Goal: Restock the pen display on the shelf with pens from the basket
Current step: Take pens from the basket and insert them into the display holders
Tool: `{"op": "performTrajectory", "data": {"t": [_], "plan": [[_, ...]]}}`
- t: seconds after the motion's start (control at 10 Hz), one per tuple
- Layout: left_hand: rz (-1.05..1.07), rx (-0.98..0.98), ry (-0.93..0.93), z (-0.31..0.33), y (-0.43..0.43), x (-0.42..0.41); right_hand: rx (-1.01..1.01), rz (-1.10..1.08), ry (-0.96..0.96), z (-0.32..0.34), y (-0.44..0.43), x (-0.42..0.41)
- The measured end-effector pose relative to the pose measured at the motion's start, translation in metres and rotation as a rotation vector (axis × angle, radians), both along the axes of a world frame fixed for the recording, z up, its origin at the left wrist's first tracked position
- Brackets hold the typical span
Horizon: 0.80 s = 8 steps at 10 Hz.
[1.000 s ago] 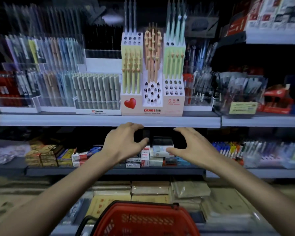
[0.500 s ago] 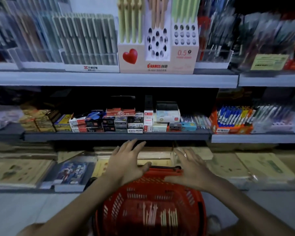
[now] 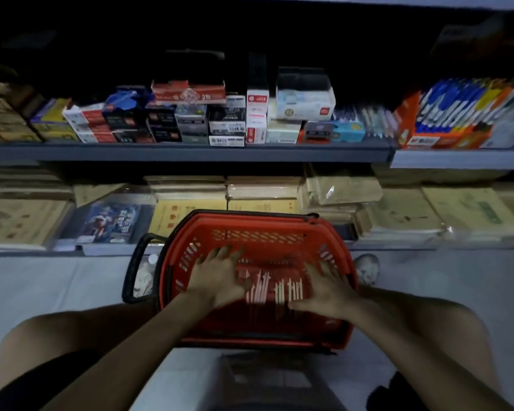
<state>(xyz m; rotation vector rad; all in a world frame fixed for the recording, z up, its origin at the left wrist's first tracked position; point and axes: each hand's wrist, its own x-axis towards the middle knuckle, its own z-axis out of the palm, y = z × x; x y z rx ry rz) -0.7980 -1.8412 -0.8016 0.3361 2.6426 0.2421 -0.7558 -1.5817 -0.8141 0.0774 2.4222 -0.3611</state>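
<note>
A red plastic basket point(image 3: 258, 232) stands on the floor in front of the shelves. Several pale pens point(image 3: 275, 287) lie side by side on its bottom. My left hand point(image 3: 220, 275) is inside the basket at the pens' left end, fingers spread and blurred. My right hand point(image 3: 327, 287) is inside at their right end, fingers also straight. Neither hand holds a pen that I can see. The pen display on the upper shelf is out of view.
The basket's black handle point(image 3: 132, 271) hangs down on its left. A shelf point(image 3: 190, 151) above carries small stationery boxes and a box of blue pens point(image 3: 454, 111). The lowest shelf holds flat paper packs point(image 3: 339, 197). Pale floor tiles lie on both sides.
The view has tilted down from the pen display to the basket. Both hands dropped from the shelf edge, past the basket rim, down onto the pens inside.
</note>
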Motion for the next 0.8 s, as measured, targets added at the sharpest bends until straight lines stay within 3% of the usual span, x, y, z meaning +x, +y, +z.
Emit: {"op": "performTrajectory", "data": {"t": [0.2,0.4,0.6,0.8], "plan": [[-0.035,-0.043,-0.149,-0.055,0.013,-0.001,0.007,-0.033,-0.093,-0.060,-0.001,0.004],[-0.050,-0.073,-0.282,-0.110,0.029,-0.004,-0.148,-0.115,-0.100,-0.138,0.005,0.006],[0.020,-0.076,-0.362,-0.160,0.032,-0.002,-0.289,-0.125,-0.078,-0.177,-0.005,0.000],[0.002,-0.102,-0.506,-0.180,0.037,-0.019,-0.233,-0.177,-0.282,-0.215,-0.029,-0.020]]}}
